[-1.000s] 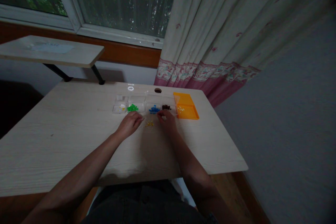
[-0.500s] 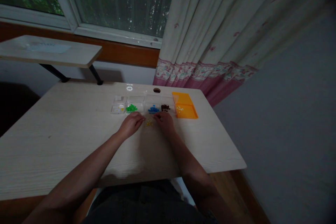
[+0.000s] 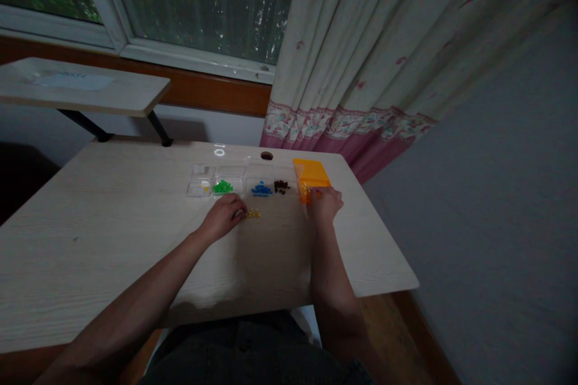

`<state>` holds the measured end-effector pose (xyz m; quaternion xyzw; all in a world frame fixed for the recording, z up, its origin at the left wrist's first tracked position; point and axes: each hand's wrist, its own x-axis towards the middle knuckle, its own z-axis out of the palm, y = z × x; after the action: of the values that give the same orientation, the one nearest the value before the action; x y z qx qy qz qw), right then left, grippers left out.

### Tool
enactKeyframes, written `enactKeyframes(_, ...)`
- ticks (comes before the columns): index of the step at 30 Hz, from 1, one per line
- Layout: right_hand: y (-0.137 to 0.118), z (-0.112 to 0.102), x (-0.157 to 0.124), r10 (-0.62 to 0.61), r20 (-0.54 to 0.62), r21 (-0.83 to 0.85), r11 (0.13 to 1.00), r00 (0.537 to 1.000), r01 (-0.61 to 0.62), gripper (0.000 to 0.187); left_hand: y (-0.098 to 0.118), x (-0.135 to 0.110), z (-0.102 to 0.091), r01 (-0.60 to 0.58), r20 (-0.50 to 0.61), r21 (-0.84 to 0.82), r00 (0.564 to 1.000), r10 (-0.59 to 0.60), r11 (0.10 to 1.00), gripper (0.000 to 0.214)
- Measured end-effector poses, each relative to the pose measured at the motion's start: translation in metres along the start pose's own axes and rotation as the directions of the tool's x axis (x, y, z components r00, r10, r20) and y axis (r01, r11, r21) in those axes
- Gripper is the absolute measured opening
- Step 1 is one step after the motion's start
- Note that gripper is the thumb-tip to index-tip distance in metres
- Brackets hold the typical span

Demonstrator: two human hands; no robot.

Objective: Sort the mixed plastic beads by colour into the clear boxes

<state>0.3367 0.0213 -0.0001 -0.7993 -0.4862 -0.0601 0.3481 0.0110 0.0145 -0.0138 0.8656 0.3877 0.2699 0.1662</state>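
A clear plastic compartment box [image 3: 235,172] lies on the light wooden table [image 3: 112,234], with pale, green [image 3: 222,187], blue [image 3: 261,190] and dark brown [image 3: 282,186] small pieces in separate cells. An orange tray [image 3: 309,172] sits just right of it. My left hand [image 3: 223,218] rests on the table with fingers curled, its fingertips beside a small pile of yellow pieces [image 3: 253,213]. My right hand [image 3: 324,204] is over the near edge of the orange tray, fingers pinched together; what they hold is too small to make out.
A second, smaller tabletop [image 3: 85,93] on black legs stands at the back left under the window. A patterned curtain [image 3: 361,54] hangs behind the table's far right corner. A round cable hole [image 3: 266,156] lies behind the box. The table's right edge drops to the floor.
My right hand has moved right from beside the yellow pile to the near edge of the orange tray. My left hand has stayed in place.
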Motion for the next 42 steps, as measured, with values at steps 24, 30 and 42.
enactKeyframes(24, -0.075, 0.028, -0.07, -0.803, 0.268, 0.494, 0.588, 0.532, 0.64, 0.014, -0.001, 0.0, -0.001, 0.071, -0.155, -0.067, 0.985, -0.08, 0.995, 0.022)
enactKeyframes(30, -0.079, 0.028, -0.074, -0.8, 0.254, 0.494, 0.591, 0.544, 0.638, 0.015, -0.005, 0.0, 0.001, 0.082, -0.224, -0.151, 0.968, -0.115, 0.985, 0.023)
enactKeyframes(42, -0.108, 0.009, -0.098, -0.801, 0.025, 0.207, 0.59, 0.598, 0.781, 0.013, -0.004, 0.002, 0.006, 0.09, -0.23, -0.275, 0.961, -0.156, 0.957, 0.026)
